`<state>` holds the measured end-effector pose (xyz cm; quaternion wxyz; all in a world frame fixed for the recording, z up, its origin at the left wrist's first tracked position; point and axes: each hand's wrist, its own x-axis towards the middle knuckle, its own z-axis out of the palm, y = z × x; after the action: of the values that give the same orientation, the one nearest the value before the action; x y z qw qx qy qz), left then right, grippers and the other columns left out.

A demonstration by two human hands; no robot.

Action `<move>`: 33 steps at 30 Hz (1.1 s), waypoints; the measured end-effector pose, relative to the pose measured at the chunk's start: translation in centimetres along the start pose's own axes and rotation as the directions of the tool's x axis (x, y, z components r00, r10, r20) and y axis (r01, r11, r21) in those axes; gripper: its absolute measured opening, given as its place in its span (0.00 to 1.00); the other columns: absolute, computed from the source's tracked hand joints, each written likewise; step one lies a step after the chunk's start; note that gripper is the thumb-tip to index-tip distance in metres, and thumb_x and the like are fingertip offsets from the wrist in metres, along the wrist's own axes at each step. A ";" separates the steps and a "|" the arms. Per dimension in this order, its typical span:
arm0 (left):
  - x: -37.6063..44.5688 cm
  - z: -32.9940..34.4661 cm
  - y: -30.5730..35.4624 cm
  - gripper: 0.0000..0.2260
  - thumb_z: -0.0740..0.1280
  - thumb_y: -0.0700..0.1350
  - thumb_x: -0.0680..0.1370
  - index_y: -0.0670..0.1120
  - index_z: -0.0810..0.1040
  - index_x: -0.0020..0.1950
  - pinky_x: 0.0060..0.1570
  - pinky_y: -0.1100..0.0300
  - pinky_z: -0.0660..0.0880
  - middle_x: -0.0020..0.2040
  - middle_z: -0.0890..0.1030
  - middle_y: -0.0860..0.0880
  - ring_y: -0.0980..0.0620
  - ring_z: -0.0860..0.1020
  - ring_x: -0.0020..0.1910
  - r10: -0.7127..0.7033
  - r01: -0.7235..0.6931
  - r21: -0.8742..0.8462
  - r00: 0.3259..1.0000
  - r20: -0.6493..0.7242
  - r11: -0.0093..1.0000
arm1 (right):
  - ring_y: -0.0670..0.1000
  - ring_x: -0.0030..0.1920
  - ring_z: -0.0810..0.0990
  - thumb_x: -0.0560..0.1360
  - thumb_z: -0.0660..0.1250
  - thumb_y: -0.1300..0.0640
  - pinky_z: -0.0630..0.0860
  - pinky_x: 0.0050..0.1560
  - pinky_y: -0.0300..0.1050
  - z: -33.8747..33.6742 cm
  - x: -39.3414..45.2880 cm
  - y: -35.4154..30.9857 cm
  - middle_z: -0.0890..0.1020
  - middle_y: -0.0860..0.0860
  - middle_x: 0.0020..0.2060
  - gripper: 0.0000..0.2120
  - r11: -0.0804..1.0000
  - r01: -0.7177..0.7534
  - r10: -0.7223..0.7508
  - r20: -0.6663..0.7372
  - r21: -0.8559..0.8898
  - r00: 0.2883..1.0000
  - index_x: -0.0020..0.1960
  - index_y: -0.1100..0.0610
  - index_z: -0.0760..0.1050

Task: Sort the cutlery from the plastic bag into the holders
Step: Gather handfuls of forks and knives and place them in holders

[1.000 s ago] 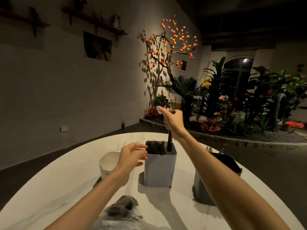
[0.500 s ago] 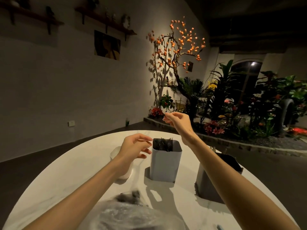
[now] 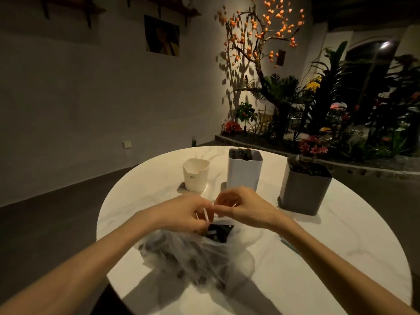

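Head view, only view on hand. Round pale worktop (image 3: 341, 235), dim room, potted greenery far right. Plastic bag (image 3: 193, 253) lies near the viewer, crumpled, translucent, its mouth turned toward the far side. Dark cutlery (image 3: 219, 230) shows at that mouth, a bundle of black handles; long axis looks to run near-to-far, ends pointing roughly at the holders, though blur hides which end is which. Both hands meet just above the mouth. Left hand (image 3: 188, 213) has fingers curled, pinching thin pale strips that I take for the bag's rim or handle; cannot be sure which. Right hand (image 3: 245, 206) is curled too, fingertips drawn together beside the left, seemingly on the same plastic, but what it grips is not plain. Cutlery lies directly below and slightly near of the fingertips, about midway between the hands; right fingertips look a shade closer to the exposed handles. Three holders stand beyond the hands: short white holder (image 3: 196, 175) far left, with no contents that I can make out; tall white holder (image 3: 245, 171) in the middle with dark pieces showing at its rim; grey holder (image 3: 305, 189) at right, also loaded. Judgement: sorting is partway, bag still well filled. Next pick likely means a short downward reach into the mouth, drawing a piece out along its length.
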<state>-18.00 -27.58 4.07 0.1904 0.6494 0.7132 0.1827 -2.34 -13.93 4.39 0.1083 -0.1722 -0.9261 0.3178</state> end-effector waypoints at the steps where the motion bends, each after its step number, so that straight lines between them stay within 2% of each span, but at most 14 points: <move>1: -0.6 0.6 -0.7 0.12 0.68 0.45 0.78 0.54 0.81 0.60 0.54 0.55 0.81 0.52 0.84 0.53 0.55 0.82 0.50 -0.014 0.010 0.175 1.000 0.024 0.985 | 0.46 0.49 0.84 0.79 0.69 0.46 0.83 0.54 0.44 1.0 -0.5 0.5 0.86 0.47 0.49 0.12 1.000 0.006 -0.004 0.073 -0.025 0.997 0.55 0.54 0.83; 3: -1.8 1.4 -1.6 0.12 0.68 0.47 0.78 0.56 0.80 0.61 0.55 0.52 0.78 0.56 0.82 0.53 0.52 0.79 0.53 -0.082 0.072 0.400 0.997 0.010 0.914 | 0.48 0.51 0.83 0.80 0.68 0.53 0.81 0.57 0.47 2.8 -1.2 1.4 0.85 0.49 0.52 0.09 0.987 0.051 -0.025 0.174 -0.150 0.984 0.58 0.54 0.82; 5: -2.7 1.7 -2.1 0.14 0.69 0.47 0.77 0.55 0.79 0.62 0.54 0.52 0.78 0.57 0.81 0.52 0.51 0.77 0.54 -0.131 0.116 0.468 0.991 -0.002 0.876 | 0.50 0.53 0.82 0.79 0.69 0.55 0.81 0.58 0.50 4.0 -1.6 2.0 0.84 0.49 0.54 0.09 0.956 0.070 0.001 0.240 -0.286 0.971 0.58 0.52 0.82; 7: -3.5 1.8 -2.4 0.18 0.71 0.48 0.75 0.52 0.75 0.64 0.53 0.52 0.78 0.59 0.79 0.51 0.49 0.76 0.55 -0.165 0.141 0.532 0.986 -0.003 0.835 | 0.53 0.52 0.81 0.76 0.71 0.49 0.82 0.55 0.53 4.5 -1.5 2.2 0.83 0.50 0.53 0.12 0.891 0.078 0.025 0.220 -0.448 0.975 0.58 0.51 0.81; 9: -4.0 1.8 -2.7 0.25 0.72 0.47 0.73 0.50 0.69 0.68 0.52 0.53 0.76 0.61 0.77 0.49 0.47 0.75 0.57 -0.192 0.181 0.582 0.980 -0.045 0.793 | 0.54 0.53 0.80 0.73 0.73 0.42 0.82 0.54 0.53 4.3 -1.2 1.8 0.82 0.51 0.55 0.22 0.773 0.085 0.006 0.140 -0.629 0.990 0.62 0.50 0.76; 12: -4.3 1.7 -2.8 0.34 0.74 0.48 0.71 0.48 0.62 0.73 0.48 0.56 0.71 0.63 0.76 0.47 0.44 0.75 0.57 -0.216 0.247 0.599 0.968 -0.125 0.761 | 0.56 0.57 0.79 0.70 0.74 0.39 0.81 0.55 0.53 3.8 -0.4 0.8 0.80 0.52 0.60 0.39 0.663 0.079 -0.008 0.099 -0.744 0.995 0.75 0.49 0.63; 14: -4.2 1.4 -2.8 0.38 0.76 0.52 0.70 0.48 0.59 0.74 0.47 0.55 0.68 0.62 0.77 0.47 0.44 0.75 0.56 -0.219 0.268 0.580 0.964 -0.153 0.769 | 0.57 0.61 0.79 0.70 0.75 0.40 0.80 0.56 0.53 3.4 0.5 0.3 0.78 0.53 0.64 0.45 0.614 0.045 0.073 0.113 -0.788 0.991 0.79 0.49 0.56; 18: -3.9 1.2 -3.3 0.41 0.74 0.62 0.71 0.49 0.59 0.76 0.55 0.53 0.73 0.67 0.75 0.48 0.45 0.75 0.60 -0.200 0.270 0.487 0.961 -0.191 0.831 | 0.55 0.61 0.78 0.72 0.73 0.39 0.80 0.54 0.50 3.2 1.8 -0.3 0.79 0.52 0.62 0.35 0.534 0.043 0.135 0.135 -0.845 0.981 0.73 0.50 0.66; 20: -3.7 1.1 -3.9 0.39 0.72 0.61 0.73 0.50 0.60 0.78 0.60 0.53 0.73 0.71 0.73 0.49 0.47 0.74 0.64 -0.177 0.262 0.404 0.956 -0.236 0.877 | 0.54 0.56 0.79 0.75 0.71 0.40 0.77 0.50 0.46 3.7 2.4 -0.3 0.81 0.52 0.57 0.26 0.632 0.090 0.041 0.149 -0.770 0.988 0.67 0.52 0.75; 22: -3.5 1.1 -4.5 0.37 0.71 0.58 0.75 0.51 0.60 0.79 0.63 0.53 0.73 0.75 0.71 0.50 0.48 0.73 0.68 -0.147 0.229 0.336 0.957 -0.250 0.914 | 0.54 0.53 0.80 0.77 0.70 0.45 0.79 0.50 0.48 4.6 3.0 -0.2 0.83 0.52 0.53 0.18 0.826 0.164 -0.061 0.205 -0.540 0.977 0.62 0.53 0.79; 24: -3.2 1.3 -4.9 0.36 0.71 0.56 0.76 0.52 0.59 0.80 0.66 0.52 0.72 0.78 0.67 0.51 0.49 0.70 0.72 -0.126 0.199 0.297 0.961 -0.248 0.934 | 0.51 0.51 0.80 0.78 0.69 0.46 0.79 0.52 0.47 5.4 3.4 0.0 0.84 0.49 0.54 0.17 0.905 0.183 -0.081 0.267 -0.384 0.960 0.64 0.50 0.78; 26: -2.6 1.5 -5.2 0.34 0.72 0.55 0.75 0.53 0.62 0.79 0.64 0.52 0.74 0.77 0.69 0.51 0.49 0.72 0.70 -0.093 0.170 0.283 0.959 -0.267 0.944 | 0.51 0.52 0.79 0.77 0.70 0.43 0.77 0.53 0.44 5.9 4.0 0.3 0.82 0.50 0.56 0.21 0.892 0.088 0.029 0.251 -0.443 0.968 0.66 0.51 0.75; 30: -1.2 2.0 -5.6 0.29 0.69 0.52 0.76 0.56 0.64 0.76 0.60 0.48 0.77 0.75 0.70 0.51 0.49 0.75 0.65 -0.061 0.135 0.228 0.950 -0.306 0.964 | 0.54 0.54 0.77 0.73 0.71 0.38 0.77 0.56 0.48 6.6 5.2 1.1 0.77 0.53 0.57 0.29 0.754 -0.131 0.315 0.179 -0.643 0.932 0.66 0.54 0.72; 33: -0.2 2.0 -5.3 0.25 0.66 0.50 0.79 0.58 0.66 0.75 0.63 0.48 0.76 0.75 0.70 0.54 0.50 0.74 0.67 -0.016 0.073 0.154 0.939 -0.343 0.985 | 0.56 0.54 0.76 0.76 0.67 0.39 0.75 0.58 0.50 7.8 5.5 0.8 0.74 0.55 0.60 0.25 0.731 -0.119 0.270 0.125 -0.672 0.955 0.67 0.52 0.73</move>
<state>-21.46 -28.26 -0.33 0.0141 0.6051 0.7626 0.2283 -9.61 -15.47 -1.68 -0.0933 -0.2604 -0.9610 -0.0017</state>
